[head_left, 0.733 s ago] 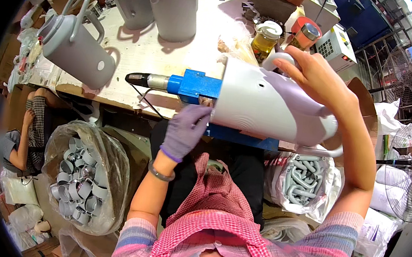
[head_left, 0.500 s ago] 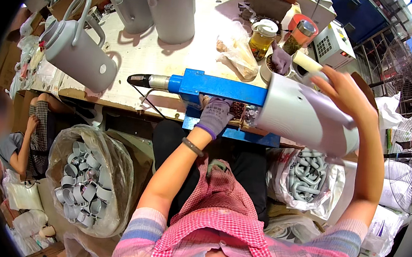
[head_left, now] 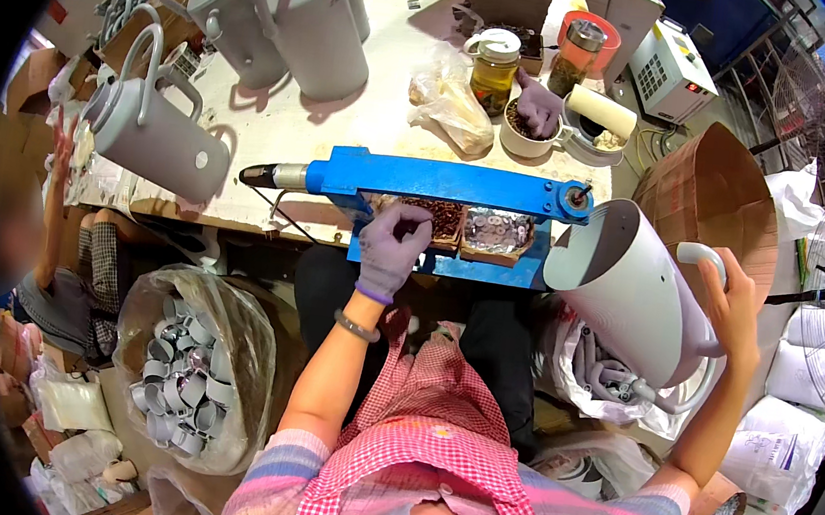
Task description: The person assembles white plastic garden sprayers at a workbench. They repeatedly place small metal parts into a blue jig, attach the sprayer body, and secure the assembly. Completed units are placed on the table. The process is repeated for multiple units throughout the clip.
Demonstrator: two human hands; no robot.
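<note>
Smooth grey pitcher with looped handles: at 10 o'clock from the middle of the view, near the edge of the pale surface; a snagged loop could tip it off.
Clear plastic bag of grey ring-shaped pieces: 8 o'clock, below the surface; its mouth gapes, so a dropped part could be lost inside.
Black-tipped, silver-collared tool: 10 o'clock, at the blue frame's left end; its dark cable trails to the surface's edge, where a knee could tug it.
Left hand in a purple-grey glove: centre of the dial; grip curled, but whether it pinches anything I cannot tell; thick fingertips could fumble a tiny part.
Small dark brown parts and loose silvery discs: 1 and 2 o'clock, in neighbouring trays under the blue arm; a jolt could mix them.
Long blue metal arm: ends at 2 o'clock with a bare dark pin; a careless swing could scratch the held pitcher there.
Open-ended grey cylindrical pitcher body: 3 o'clock, tilted, open end facing the arm's tip; contact cannot be told. Carried on one side only, it could twist.
Bare right hand: 3 o'clock, farther out; grip closed round the body's curved handle; a slip could drop the body onto the curved grey handles at 4 o'clock.
</note>
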